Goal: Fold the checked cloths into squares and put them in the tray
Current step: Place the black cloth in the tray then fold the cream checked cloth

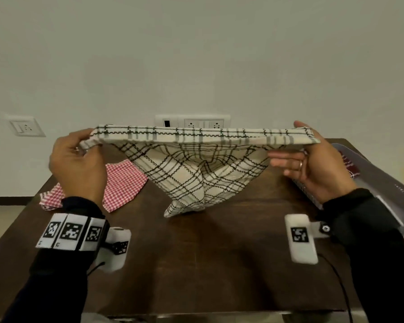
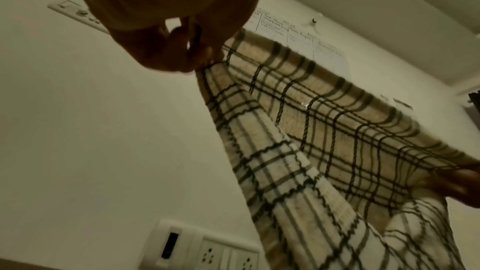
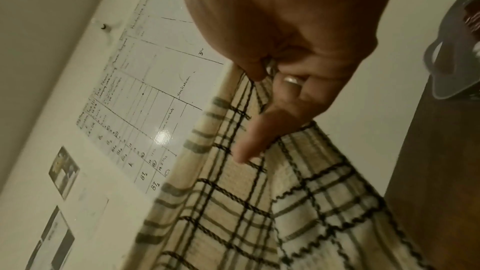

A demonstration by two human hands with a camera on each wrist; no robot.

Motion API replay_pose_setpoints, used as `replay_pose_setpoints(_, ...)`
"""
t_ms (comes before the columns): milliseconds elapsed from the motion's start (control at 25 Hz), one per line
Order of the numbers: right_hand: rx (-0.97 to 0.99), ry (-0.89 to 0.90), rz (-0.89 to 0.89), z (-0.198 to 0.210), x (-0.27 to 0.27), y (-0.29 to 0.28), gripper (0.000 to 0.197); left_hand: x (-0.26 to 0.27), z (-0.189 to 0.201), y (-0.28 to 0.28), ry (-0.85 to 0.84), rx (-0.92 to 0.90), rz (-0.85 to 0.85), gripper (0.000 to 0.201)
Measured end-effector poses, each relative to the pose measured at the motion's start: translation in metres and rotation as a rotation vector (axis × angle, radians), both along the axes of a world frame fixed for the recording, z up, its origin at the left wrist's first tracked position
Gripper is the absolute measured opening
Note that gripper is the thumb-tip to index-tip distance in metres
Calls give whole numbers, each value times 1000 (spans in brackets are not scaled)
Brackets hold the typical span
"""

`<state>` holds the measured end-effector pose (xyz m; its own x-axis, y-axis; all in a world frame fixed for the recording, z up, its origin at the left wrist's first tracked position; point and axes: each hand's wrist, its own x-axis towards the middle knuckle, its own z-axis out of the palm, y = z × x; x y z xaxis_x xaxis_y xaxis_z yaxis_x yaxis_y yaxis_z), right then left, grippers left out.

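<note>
A cream cloth with black checks (image 1: 191,169) hangs above the table, stretched between both hands, its lower tip touching the tabletop. My left hand (image 1: 79,150) pinches its left corners and my right hand (image 1: 306,145) pinches its right corners between thumb and fingers. The left wrist view shows the left hand (image 2: 205,59) pinching the cream cloth (image 2: 298,130). In the right wrist view the right hand (image 3: 267,73) grips the cloth's (image 3: 246,202) edge, one finger stretched along it. A red-and-white checked cloth (image 1: 124,183) lies crumpled at the back left. The grey tray (image 1: 383,183) at the right edge holds a dark red cloth (image 1: 350,164).
The dark wooden table (image 1: 219,264) stands against a pale wall with a socket panel (image 1: 191,122) behind the cloth. A switch plate (image 1: 26,128) is on the wall at left. The right wrist view shows a whiteboard (image 3: 145,100) with a handwritten chart.
</note>
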<state>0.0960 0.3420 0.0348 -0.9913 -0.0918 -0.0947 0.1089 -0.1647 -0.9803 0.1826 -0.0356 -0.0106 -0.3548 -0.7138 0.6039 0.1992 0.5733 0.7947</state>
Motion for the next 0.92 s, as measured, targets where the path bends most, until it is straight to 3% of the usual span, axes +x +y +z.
replay_pose_setpoints(120,-173,-61,41,24,-40,-6,23,-34,34,0,-58,361,-306,27)
replay_pose_setpoints(200,-178,-38,-1,40,-69,-9,24,-58,62,-1,-23,470,-458,23)
replay_pose_setpoints(320,-128,113,-58,69,-90,-11,29,-79,101,-12,30,348,-524,26)
replay_pose_setpoints(480,-159,259,-117,89,-73,2,30,-68,125,-18,36,105,-520,21)
replay_pose_setpoints(600,-23,268,-150,71,-51,17,32,-46,104,-14,-20,39,-488,21)
replay_pose_setpoints(800,473,199,-144,1,-6,50,33,10,33,-8,-228,82,-453,22)
replay_pose_setpoints(920,493,145,-124,-18,31,59,22,33,-2,-9,-324,24,-379,26)
